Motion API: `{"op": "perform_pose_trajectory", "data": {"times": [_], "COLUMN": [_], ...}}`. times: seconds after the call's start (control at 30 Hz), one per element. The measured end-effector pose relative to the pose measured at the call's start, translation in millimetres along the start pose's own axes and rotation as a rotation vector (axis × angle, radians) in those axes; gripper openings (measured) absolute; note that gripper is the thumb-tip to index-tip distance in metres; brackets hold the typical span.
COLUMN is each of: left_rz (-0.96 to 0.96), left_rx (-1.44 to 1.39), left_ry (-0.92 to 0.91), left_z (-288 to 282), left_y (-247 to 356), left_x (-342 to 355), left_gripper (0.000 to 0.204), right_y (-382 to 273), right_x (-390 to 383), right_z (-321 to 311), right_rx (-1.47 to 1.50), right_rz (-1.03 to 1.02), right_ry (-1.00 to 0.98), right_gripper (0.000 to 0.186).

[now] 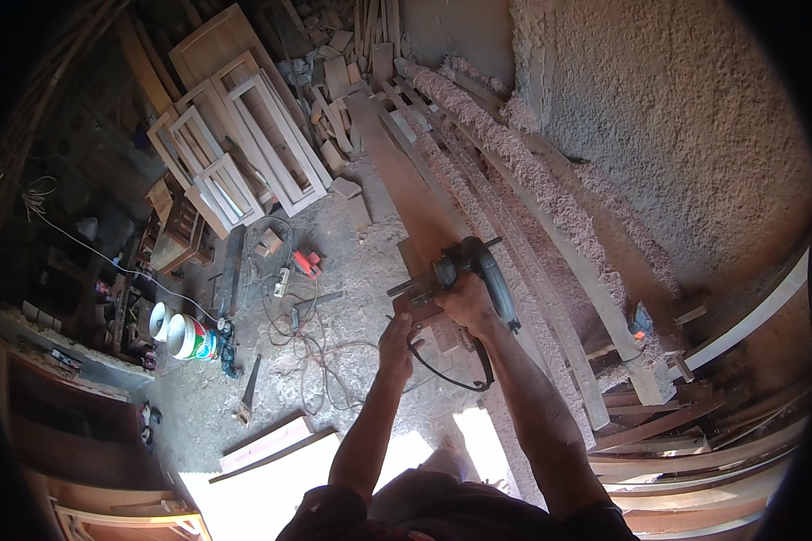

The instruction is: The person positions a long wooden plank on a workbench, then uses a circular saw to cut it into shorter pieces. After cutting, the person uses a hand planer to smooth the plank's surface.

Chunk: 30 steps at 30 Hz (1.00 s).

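My right hand [465,302] is closed on a black power tool [478,270], apparently a saw, with thin bars sticking out at its sides. The tool rests on a long reddish-brown board [410,198] that runs away from me toward the wood pile. Lower left of the tool, my left hand [397,338] grips a reddish-brown piece of wood [417,305] at the board's near end; whether that piece is separate cannot be told. A black cord or strap [451,377] loops below my hands. The tool's underside is hidden.
Shaving-covered beams [532,221] run along the rough wall [659,126] at right. Wooden frames [244,144] lean at back left, beside scrap wood [334,117]. Buckets [189,335], tangled cables [320,352] and a red tool [307,263] lie on the floor. Stacked planks [695,469] fill the lower right.
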<state>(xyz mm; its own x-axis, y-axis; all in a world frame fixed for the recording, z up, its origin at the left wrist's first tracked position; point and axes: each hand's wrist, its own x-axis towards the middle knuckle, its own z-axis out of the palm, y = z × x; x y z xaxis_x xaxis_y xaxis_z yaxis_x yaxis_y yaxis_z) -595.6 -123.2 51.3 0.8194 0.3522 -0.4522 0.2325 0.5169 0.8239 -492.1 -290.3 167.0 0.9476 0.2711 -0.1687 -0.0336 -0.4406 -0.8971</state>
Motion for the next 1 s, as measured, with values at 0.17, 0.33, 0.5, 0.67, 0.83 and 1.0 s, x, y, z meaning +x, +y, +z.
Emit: {"op": "perform_pose_trajectory", "data": {"times": [0.17,0.33,0.5,0.67,0.83,1.0], "left_rz": [-0.019,-0.032,0.106,0.185,0.133,0.175], "left_rx": [-0.017,-0.025,0.05,0.049,0.135,0.112], "left_ry": [0.084,0.063,0.011,-0.101,-0.038,-0.078], "left_z": [8,12,11,6,7,6], "left_y": [1,10,20,28,41,45], "left_x": [12,23,43,61,73,90], "left_gripper": [0.073,0.067,0.059,0.065,0.065,0.062], "right_y": [-1,-6,-11,-9,-6,-5], "right_x": [14,30,45,64,86,104], "right_z": [12,14,19,24,30,32], "right_rx": [0.1,0.103,0.121,0.197,0.151,0.109], "right_rz": [-0.117,-0.024,-0.052,-0.095,-0.072,-0.036], "right_ry": [0.125,0.083,0.101,0.097,0.09,0.053], "right_gripper": [0.025,0.02,0.016,0.016,0.015,0.02]}}
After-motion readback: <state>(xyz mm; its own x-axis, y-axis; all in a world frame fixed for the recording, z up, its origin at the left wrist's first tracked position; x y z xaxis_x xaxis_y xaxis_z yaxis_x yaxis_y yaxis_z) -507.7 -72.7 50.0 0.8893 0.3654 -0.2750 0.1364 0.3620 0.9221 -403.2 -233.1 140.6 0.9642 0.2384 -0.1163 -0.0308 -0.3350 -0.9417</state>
